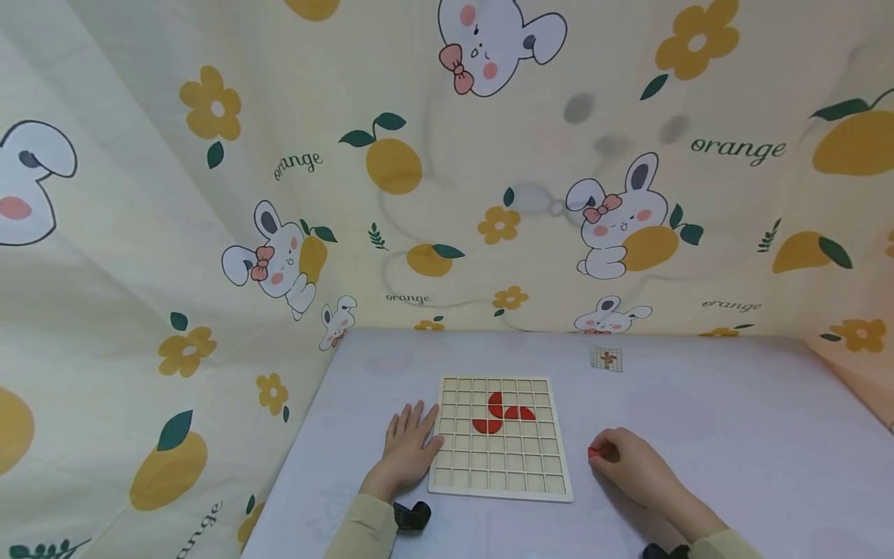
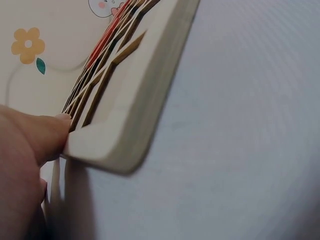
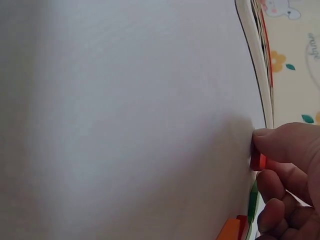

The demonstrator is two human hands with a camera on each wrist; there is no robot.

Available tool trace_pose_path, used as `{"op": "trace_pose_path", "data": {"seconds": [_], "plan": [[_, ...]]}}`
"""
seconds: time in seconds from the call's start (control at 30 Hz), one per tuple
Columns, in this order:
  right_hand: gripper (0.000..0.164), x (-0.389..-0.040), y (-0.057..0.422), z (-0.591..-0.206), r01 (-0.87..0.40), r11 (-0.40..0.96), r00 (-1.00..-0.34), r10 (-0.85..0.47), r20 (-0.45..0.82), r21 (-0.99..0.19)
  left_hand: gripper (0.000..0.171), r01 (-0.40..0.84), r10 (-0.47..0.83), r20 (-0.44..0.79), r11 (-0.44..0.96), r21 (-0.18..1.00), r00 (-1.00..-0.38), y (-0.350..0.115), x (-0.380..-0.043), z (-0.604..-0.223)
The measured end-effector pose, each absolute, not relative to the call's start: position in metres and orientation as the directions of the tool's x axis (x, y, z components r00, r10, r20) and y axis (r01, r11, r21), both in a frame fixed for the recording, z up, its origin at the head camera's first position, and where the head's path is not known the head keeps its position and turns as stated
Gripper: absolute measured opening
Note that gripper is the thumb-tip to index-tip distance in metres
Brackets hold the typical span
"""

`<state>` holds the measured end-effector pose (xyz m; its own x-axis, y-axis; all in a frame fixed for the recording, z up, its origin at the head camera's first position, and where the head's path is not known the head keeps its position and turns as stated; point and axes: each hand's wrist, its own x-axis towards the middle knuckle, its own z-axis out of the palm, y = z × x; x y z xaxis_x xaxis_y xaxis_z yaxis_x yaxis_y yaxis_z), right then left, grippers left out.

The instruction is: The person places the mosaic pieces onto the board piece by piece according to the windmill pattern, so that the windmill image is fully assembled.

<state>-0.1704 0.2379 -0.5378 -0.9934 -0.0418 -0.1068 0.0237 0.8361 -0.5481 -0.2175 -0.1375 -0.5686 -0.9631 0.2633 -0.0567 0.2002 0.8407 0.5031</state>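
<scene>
A pale square grid board (image 1: 500,497) lies on the table, its cells marked off by raised ridges. Red pieces (image 1: 487,426) in its upper middle cells form three half-round shapes. My left hand (image 1: 408,450) lies with fingers spread along the board's left edge; in the left wrist view the thumb (image 2: 47,132) touches the frame near a corner. To the right of the board, my right hand (image 1: 632,464) pinches a small red piece (image 3: 258,161) between thumb and fingers, low over the table. Its full shape is partly hidden by the fingers.
A small card (image 1: 607,359) with a red pinwheel pattern on a grid lies beyond the board, to its right. Near the right hand, the right wrist view shows an orange piece (image 3: 229,230) and a green piece (image 3: 253,202). A printed cloth (image 1: 461,233) hangs behind the table.
</scene>
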Motion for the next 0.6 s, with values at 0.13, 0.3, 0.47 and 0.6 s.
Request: {"op": "trace_pose_path", "data": {"seconds": [0.13, 0.3, 0.47, 0.6], "plan": [[0.017, -0.171, 0.235, -0.536, 0.012, 0.831, -0.994, -0.052, -0.099, -0.555, 0.058, 0.202, 0.263, -0.054, 0.842, 0.501, -0.963, -0.138, -0.218, -0.57], [0.019, -0.169, 0.232, -0.531, 0.014, 0.825, -0.993, -0.055, -0.104, -0.565, 0.058, 0.2, 0.262, -0.057, 0.842, 0.5, -0.963, -0.137, -0.217, -0.569], [0.014, -0.173, 0.228, -0.529, 0.016, 0.812, -0.996, -0.041, -0.084, -0.583, 0.058, 0.192, 0.257, -0.065, 0.845, 0.499, -0.964, -0.136, -0.216, -0.567], [0.01, -0.184, 0.22, -0.529, 0.022, 0.78, -0.997, -0.025, -0.066, -0.625, 0.058, 0.195, 0.259, -0.06, 0.841, 0.504, -0.964, -0.136, -0.215, -0.566]]}}
